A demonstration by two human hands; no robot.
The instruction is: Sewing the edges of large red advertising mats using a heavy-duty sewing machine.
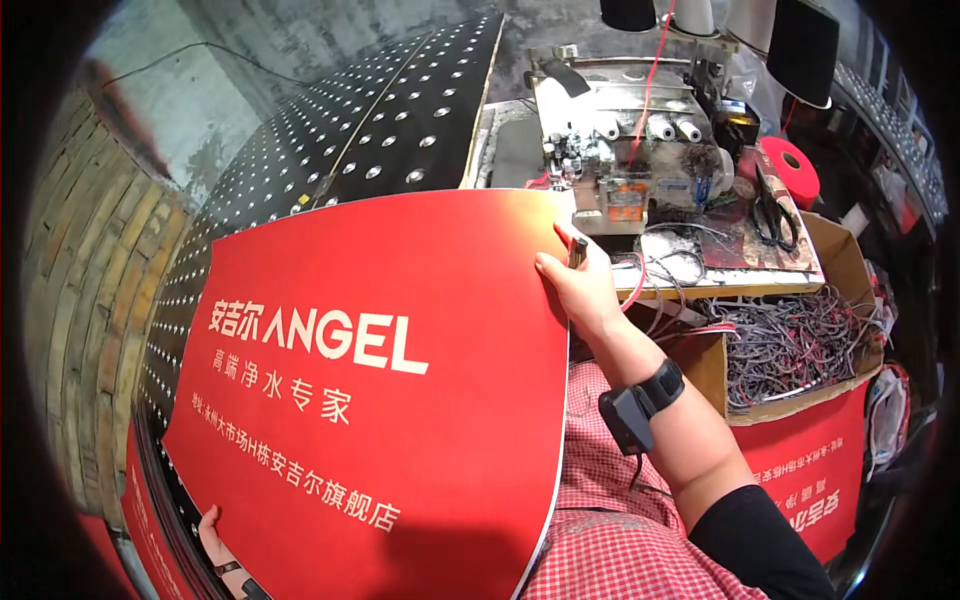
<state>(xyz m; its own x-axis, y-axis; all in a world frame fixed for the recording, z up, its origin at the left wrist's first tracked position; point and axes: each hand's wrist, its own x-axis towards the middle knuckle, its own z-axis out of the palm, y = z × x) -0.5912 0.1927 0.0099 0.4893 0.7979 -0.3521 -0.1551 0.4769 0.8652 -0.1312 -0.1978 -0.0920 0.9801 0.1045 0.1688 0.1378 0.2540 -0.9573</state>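
Red sheet (pixel 400 260): in front of the left edge of the bench (pixel 770 281). Your right hand (pixel 588 288) pinches its upper-right margin; left hand (pixel 211 538), lower left, mostly hidden: closure can't tell. Advise even tension, margin flat.

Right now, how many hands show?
2: the right hand at the red sheet's upper right corner; the left hand, partly hidden, at its lower left edge.

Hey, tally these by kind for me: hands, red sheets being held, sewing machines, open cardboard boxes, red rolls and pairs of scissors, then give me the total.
Hands: 2 (left hand, right hand)
Held red sheet: 1
Sewing machine: 1
Cardboard box: 1
Red roll: 1
Scissors: 1
Total: 7
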